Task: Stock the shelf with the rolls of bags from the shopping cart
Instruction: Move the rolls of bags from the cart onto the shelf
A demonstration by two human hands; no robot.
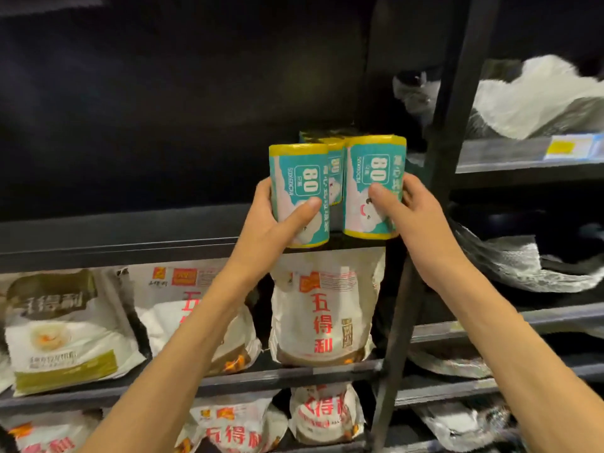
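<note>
So the biggest thing here is the dark metal shelving unit [421,289], black upright post running down right of centre, several levels. The upper shelf [130,243] is mostly dark and bare on its left side. One level down there's a row of big white flour-type bags with red lettering [322,308], standing up side by side, plus a white and green bag [65,335] at the far left. More of the same red-lettered bags on the level below that. In the bay to the right of the post there are crumpled whitish plastic-wrapped packs [536,99], kinda blurry, can't tell what they are. There's a yellow price tag [562,147] on that shelf edge.

Now the rolls of bags. Left hand [277,223] is wrapped around a teal roll with yellow ends [299,191], thumb across the front, fingers curled behind, held upright at the front edge of the upper shelf, looks just off the surface but I can't say for sure. Right hand [411,210] grips a second teal roll [372,184] the same way, upright, just right of the first and close to the post. Behind the gap between them stands a third roll [335,168], further back on the shelf, with another one partly hidden behind it.
</note>
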